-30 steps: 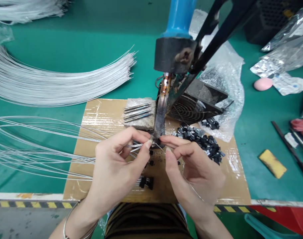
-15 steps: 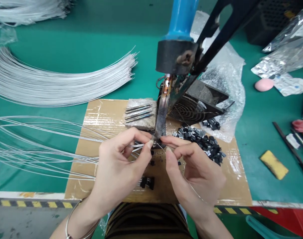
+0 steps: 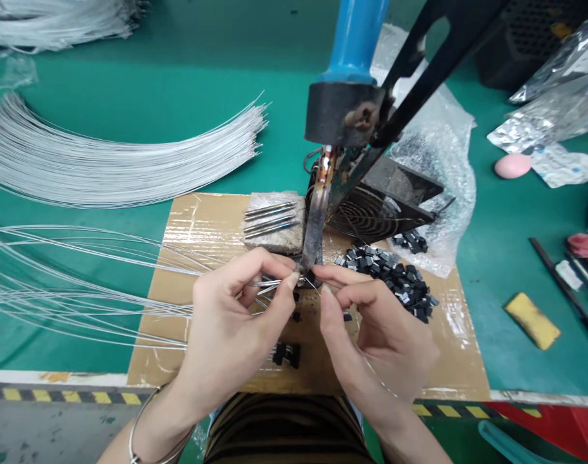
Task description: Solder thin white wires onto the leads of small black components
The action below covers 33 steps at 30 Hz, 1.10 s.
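My left hand (image 3: 243, 316) is closed, thumb and forefinger pinching thin silvery-grey wire (image 3: 267, 283) just left of the soldering iron's tip. My right hand (image 3: 376, 335) is closed on a thin strand of solder wire (image 3: 312, 285), whose free end reaches the tip; its tail runs back over the palm. The soldering iron (image 3: 316, 222), with a blue handle, points down between my hands from a black stand (image 3: 434, 71). Fingertips partly hide the joint at the tip. Small black connectors (image 3: 287, 354) with wires attached lie below my left hand.
Loose black connectors (image 3: 395, 277) are heaped on the cardboard (image 3: 449, 354) at right, before a black fan (image 3: 366, 209). Spare metal tips (image 3: 269, 219) rest on a grey block. A large bundle of white wires (image 3: 129, 167) lies at left, a yellow sponge (image 3: 532, 320) at right.
Both hands hold nearly the same position at the iron's tip. My right thumb has shifted very slightly; the iron appears a touch lower and further right in view.
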Each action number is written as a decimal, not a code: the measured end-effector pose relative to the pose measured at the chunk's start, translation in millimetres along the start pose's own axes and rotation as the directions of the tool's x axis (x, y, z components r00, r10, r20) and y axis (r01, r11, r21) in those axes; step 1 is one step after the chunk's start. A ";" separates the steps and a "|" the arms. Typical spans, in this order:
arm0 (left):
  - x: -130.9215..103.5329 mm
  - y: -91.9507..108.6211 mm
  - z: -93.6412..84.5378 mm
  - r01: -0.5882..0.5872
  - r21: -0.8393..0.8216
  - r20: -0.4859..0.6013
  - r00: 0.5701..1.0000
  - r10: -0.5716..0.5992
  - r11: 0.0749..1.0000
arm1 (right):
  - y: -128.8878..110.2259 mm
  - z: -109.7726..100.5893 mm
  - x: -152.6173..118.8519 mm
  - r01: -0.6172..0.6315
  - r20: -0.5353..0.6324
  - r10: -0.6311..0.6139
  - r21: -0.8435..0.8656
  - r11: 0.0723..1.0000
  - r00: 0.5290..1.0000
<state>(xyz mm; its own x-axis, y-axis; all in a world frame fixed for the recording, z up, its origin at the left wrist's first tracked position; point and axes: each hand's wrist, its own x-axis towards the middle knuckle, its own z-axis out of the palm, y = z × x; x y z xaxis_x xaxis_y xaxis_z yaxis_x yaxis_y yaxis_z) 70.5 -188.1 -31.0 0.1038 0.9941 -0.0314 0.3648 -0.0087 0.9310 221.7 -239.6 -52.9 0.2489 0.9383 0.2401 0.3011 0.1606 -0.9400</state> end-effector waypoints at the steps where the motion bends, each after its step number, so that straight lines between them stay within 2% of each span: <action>1: 0.2 0.1 0.0 0.000 -0.001 0.001 1.000 0.000 1.000 | 0.5 0.6 -0.7 0.008 -0.001 -0.008 -0.005 1.000 1.000; 15: 0.4 1.8 1.7 0.007 0.001 -0.005 1.000 -0.007 1.000 | 3.4 2.9 -4.3 0.041 -0.013 -0.042 -0.048 0.998 0.999; 22: 1.9 1.0 1.5 -0.003 0.021 0.009 1.000 0.003 1.000 | 0.9 5.7 -1.0 0.147 -0.039 -0.156 -0.171 0.974 0.987; 33: -1.7 1.6 -0.5 -0.016 0.023 -0.001 1.000 0.016 1.000 | -2.8 7.0 1.4 0.198 -0.044 -0.213 -0.231 0.953 0.976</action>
<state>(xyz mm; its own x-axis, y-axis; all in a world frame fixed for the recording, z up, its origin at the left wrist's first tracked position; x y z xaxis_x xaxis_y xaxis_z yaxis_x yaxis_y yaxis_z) 70.5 -189.8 -29.3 0.1085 0.9940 -0.0159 0.3847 -0.0272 0.9227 214.7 -236.7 -51.6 0.2189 0.8682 0.4453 0.5483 0.2680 -0.7922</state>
